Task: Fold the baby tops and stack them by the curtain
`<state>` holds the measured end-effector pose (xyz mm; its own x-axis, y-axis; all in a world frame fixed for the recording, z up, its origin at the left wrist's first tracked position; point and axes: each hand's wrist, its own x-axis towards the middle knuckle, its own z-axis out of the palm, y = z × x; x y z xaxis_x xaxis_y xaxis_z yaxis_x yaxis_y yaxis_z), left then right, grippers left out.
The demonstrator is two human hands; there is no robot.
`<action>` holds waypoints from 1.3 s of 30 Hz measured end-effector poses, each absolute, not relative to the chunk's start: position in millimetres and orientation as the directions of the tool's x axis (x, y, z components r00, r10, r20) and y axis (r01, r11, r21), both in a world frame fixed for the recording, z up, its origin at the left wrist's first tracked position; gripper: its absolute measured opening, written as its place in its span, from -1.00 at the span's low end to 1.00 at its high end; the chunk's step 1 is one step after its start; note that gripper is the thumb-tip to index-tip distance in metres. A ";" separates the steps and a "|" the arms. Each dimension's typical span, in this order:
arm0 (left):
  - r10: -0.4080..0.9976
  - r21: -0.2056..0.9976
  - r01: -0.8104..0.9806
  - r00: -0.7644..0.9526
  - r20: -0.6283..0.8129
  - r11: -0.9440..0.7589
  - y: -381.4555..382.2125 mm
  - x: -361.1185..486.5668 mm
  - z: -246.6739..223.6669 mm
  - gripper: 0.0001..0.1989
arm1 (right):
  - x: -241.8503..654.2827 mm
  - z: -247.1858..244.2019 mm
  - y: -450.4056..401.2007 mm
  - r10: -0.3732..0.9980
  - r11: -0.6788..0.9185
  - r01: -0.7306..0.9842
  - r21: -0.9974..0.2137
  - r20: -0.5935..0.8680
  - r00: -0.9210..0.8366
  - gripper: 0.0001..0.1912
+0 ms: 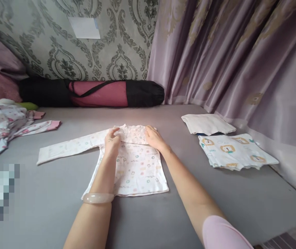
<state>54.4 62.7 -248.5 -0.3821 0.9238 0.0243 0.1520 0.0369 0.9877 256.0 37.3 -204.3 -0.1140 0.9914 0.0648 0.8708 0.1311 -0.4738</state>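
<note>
A small white shirt [137, 169] with a pastel print lies flat on the grey surface. Its left sleeve stretches out to the left, while the right one lies folded across the upper chest. My left hand [113, 138] is at the left shoulder, its fingers curled in and closed on the shirt fabric. At the right shoulder, my right hand [154, 137] rests along the folded edge, its fingers extended and lying flat on the cloth. A pale bangle circles my left forearm.
Folded white cloth [207, 123] and folded lion-print cloth [236, 150] lie at the right. Crumpled printed clothing [5, 126] sits at the far left. A black and pink rolled bag [98, 93] runs along the wall. A pixelated patch covers the lower left.
</note>
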 end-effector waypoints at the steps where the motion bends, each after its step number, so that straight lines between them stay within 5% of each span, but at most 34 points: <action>1: 0.930 0.985 0.165 -0.367 0.009 0.056 62.4 54.9 -247.4 -0.55 | 248.3 -206.4 34.0 0.984 0.176 0.877 -0.447 0.053 -0.171 -0.47; 11: 0.940 0.837 0.510 -0.342 -0.012 0.196 55.6 48.4 -238.3 -0.50 | 231.1 -217.3 20.4 0.943 0.225 0.915 -0.335 -0.163 -0.291 -0.32; 19: 0.965 0.609 0.775 -0.256 0.057 0.170 46.4 52.5 -226.9 -0.47 | 236.8 -229.6 28.0 0.988 0.007 0.958 -0.286 -0.148 -0.051 -0.20; 33: 0.949 0.459 0.837 -0.310 -0.051 0.298 35.1 58.9 -217.0 -0.65 | 246.0 -229.1 27.2 0.981 -0.182 0.965 -0.189 -0.099 0.166 -0.28; 39: 0.945 0.486 0.817 -0.321 -0.062 0.309 35.2 58.3 -211.7 -0.68 | 236.9 -221.2 23.8 0.993 0.071 0.987 -0.144 0.103 -0.056 -0.29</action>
<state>58.3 35.2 -211.7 -0.3210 0.9451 -0.0619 0.8173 0.3094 0.4861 236.9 23.8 -221.2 -0.0562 0.9931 0.1032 0.9870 0.0708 -0.1443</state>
